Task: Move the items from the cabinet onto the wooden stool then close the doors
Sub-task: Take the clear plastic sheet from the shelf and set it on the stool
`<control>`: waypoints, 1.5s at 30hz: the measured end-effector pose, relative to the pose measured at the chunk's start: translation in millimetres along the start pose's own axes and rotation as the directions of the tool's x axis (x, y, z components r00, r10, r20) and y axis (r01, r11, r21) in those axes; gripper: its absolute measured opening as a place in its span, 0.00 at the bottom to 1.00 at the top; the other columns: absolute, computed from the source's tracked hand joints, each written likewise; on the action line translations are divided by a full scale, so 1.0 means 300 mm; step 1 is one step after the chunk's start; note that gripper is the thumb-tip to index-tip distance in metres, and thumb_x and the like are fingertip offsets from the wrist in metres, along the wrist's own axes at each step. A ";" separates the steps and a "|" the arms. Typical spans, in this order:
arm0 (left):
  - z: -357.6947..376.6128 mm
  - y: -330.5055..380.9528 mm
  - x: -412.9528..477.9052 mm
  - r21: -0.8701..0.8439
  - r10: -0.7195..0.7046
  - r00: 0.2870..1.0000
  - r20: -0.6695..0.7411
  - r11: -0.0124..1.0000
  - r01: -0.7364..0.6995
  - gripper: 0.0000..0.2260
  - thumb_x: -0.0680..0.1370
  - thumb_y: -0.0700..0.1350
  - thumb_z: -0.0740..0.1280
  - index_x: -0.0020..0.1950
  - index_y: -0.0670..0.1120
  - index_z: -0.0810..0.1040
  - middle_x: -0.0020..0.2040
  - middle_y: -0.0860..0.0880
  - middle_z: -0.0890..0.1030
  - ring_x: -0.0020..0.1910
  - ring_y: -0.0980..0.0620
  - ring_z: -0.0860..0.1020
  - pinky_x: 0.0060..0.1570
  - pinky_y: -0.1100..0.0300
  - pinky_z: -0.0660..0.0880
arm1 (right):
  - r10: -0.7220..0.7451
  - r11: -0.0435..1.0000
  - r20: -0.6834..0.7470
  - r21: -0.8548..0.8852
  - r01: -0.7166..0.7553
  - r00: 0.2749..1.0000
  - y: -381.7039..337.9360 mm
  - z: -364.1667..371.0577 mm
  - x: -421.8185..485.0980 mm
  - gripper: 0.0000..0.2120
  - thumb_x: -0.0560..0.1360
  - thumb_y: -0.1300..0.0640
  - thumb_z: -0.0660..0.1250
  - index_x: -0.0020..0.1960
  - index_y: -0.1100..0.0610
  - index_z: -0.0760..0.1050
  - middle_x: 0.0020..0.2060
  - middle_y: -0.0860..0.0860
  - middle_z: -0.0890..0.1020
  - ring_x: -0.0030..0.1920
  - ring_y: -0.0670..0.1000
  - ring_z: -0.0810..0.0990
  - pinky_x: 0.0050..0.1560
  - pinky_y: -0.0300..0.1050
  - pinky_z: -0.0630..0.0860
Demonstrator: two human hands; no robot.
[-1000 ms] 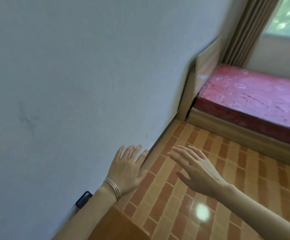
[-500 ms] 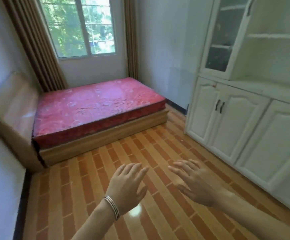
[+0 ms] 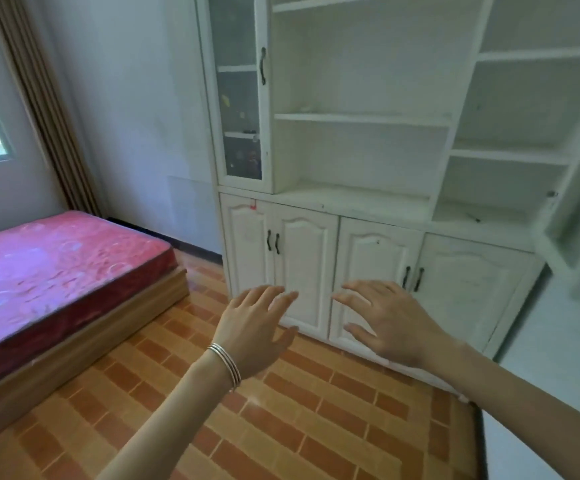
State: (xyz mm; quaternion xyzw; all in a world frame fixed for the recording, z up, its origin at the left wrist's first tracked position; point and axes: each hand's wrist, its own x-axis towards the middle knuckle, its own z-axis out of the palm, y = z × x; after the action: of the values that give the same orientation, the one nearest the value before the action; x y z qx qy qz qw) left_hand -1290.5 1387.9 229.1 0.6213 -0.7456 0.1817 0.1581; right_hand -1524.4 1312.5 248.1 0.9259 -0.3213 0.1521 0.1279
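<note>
2 hands hover empty before the white cabinet (image 3: 361,202): the left hand (image 3: 254,327), with thin bangles (image 3: 228,367) at the wrist, and the right hand (image 3: 388,320) both have fingers spread wide and hold nothing, well short of the 4 lower doors (image 3: 311,271), which are all closed. The only items (image 3: 252,157) I can make out sit on shelves behind the narrow glass door (image 3: 240,88) at the upper left; they are too small and dim to name, or to say which way they point. That door is tall, with its long axis vertical, faces into the room, and carries its dark handle (image 3: 263,65) on the right edge, so it probably swings out leftward. The main risk is that small loose pieces roll off a shelf if the door is pulled sharply. Another pale door (image 3: 579,209), blurred at the far right, seems to stand open and could catch an elbow. The wooden stool is not in view, so every carry likely means turning away over the tiled floor (image 3: 316,410), near the bed (image 3: 56,265), with room for a fumble.
</note>
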 end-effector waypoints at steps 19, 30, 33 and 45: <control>0.291 -0.179 0.974 -0.101 0.356 0.922 -0.151 0.922 -0.373 0.25 0.75 0.59 0.54 0.65 0.47 0.73 0.59 0.46 0.79 0.58 0.43 0.77 0.55 0.47 0.74 | 0.392 0.904 -0.113 -0.137 -0.405 0.913 0.602 0.044 0.358 0.24 0.75 0.44 0.51 0.67 0.51 0.69 0.64 0.51 0.73 0.61 0.52 0.73 0.58 0.49 0.70; 0.517 0.064 1.436 -0.145 0.474 0.845 -0.248 0.844 -0.516 0.24 0.75 0.59 0.55 0.65 0.49 0.74 0.59 0.48 0.79 0.58 0.45 0.77 0.56 0.49 0.74 | 0.527 0.817 -0.105 -0.212 -0.536 0.844 1.020 0.085 0.362 0.22 0.76 0.45 0.52 0.66 0.51 0.70 0.62 0.51 0.74 0.60 0.52 0.74 0.57 0.49 0.71; 0.588 0.148 1.582 -0.140 0.482 0.838 -0.255 0.839 -0.526 0.24 0.75 0.59 0.56 0.65 0.48 0.74 0.58 0.48 0.79 0.58 0.45 0.77 0.55 0.49 0.74 | 0.532 0.813 -0.096 -0.223 -0.539 0.842 1.184 0.107 0.350 0.22 0.76 0.45 0.53 0.67 0.52 0.69 0.63 0.51 0.73 0.61 0.52 0.73 0.59 0.49 0.70; 0.787 0.403 2.118 -0.128 0.469 0.830 -0.302 0.842 -0.523 0.23 0.74 0.57 0.56 0.62 0.47 0.76 0.57 0.47 0.80 0.57 0.44 0.77 0.55 0.49 0.74 | 0.509 0.815 -0.114 -0.256 -0.520 0.853 1.893 0.143 0.458 0.20 0.78 0.50 0.58 0.69 0.52 0.65 0.65 0.49 0.70 0.62 0.51 0.70 0.58 0.45 0.66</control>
State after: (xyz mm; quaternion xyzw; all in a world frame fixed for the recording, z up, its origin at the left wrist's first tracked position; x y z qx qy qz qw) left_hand -1524.9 744.8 304.5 0.3562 -0.8693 0.2182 0.2643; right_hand -1773.1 789.6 337.6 0.7741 -0.5748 0.1530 0.2167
